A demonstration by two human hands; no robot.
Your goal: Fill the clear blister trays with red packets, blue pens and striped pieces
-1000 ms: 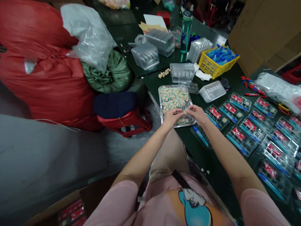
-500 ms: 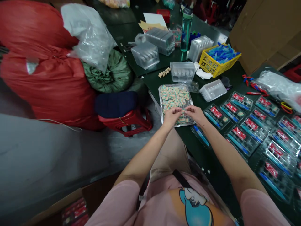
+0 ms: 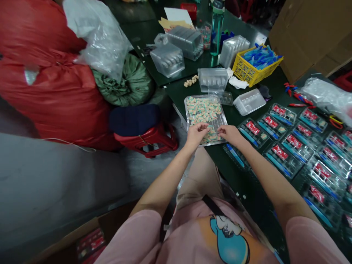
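Note:
A shallow metal tray [image 3: 223,121] lies at the table's edge in front of me, covered with small beige-and-teal pieces [image 3: 202,109]. Over its near left part is my left hand [image 3: 197,135], thumb and fingertips pinched together. My right hand [image 3: 230,134] hovers at the tray's near right side, its fingers closed too. A small gap separates the two hands. Whatever the fingertips hold is too small to make out. Right of my right hand lie clear blister trays [image 3: 253,131], each with a red-and-white part and a blue pen-like piece.
Behind the tray stand stacked clear plastic trays [image 3: 213,79], a few tan pieces [image 3: 190,81] and a teal bottle [image 3: 217,29]. A yellow basket [image 3: 245,73] holds blue pieces. Left of the table are a red stool [image 3: 148,141] with a dark cushion and large red sacks [image 3: 55,99].
My hands were almost touching over the tray; now they are apart, the left slightly further left and the right slightly to the right. The view has shifted a little.

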